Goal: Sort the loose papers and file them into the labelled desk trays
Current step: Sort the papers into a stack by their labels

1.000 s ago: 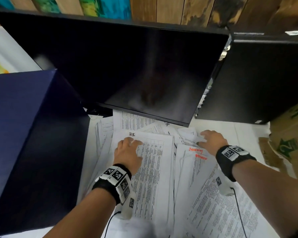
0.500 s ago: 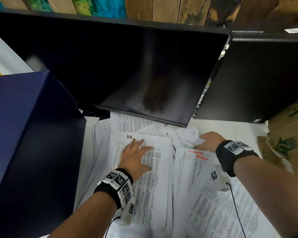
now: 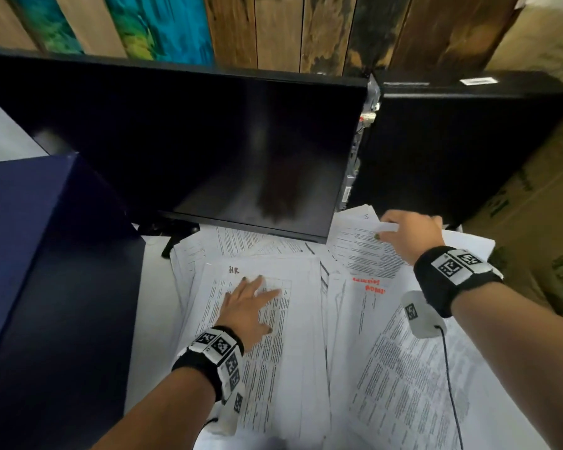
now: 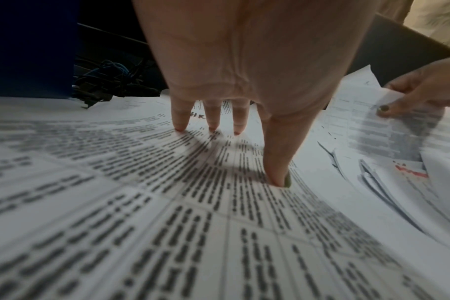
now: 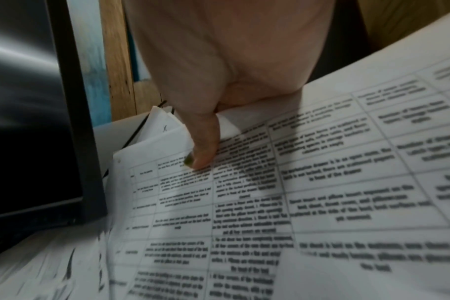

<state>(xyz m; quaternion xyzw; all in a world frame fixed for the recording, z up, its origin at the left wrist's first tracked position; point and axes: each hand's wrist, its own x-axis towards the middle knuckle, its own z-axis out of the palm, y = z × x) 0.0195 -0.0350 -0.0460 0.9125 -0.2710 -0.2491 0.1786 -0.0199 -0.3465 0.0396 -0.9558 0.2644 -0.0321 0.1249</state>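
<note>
Loose printed papers (image 3: 309,336) cover the white desk in front of the monitor. My left hand (image 3: 252,295) lies flat with spread fingers on a table-printed sheet marked "HR" (image 3: 273,352); the fingertips (image 4: 276,178) press down on it. My right hand (image 3: 403,235) pinches the far edge of another printed sheet (image 3: 368,254), thumb (image 5: 202,150) on top and fingers underneath, lifted off the pile near the monitor's lower right corner. A sheet with red writing (image 3: 371,289) lies just below it. No labelled trays are in view.
A black monitor (image 3: 192,151) leans over the back of the pile. A dark blue box (image 3: 39,271) stands at the left, a black computer case (image 3: 452,151) at the right, cardboard boxes (image 3: 540,222) beyond it. Tangled cables (image 4: 103,81) lie behind the papers.
My right hand has moved back and right, lifting a sheet by its far edge. My left hand has flattened out and stayed on the "HR" sheet.
</note>
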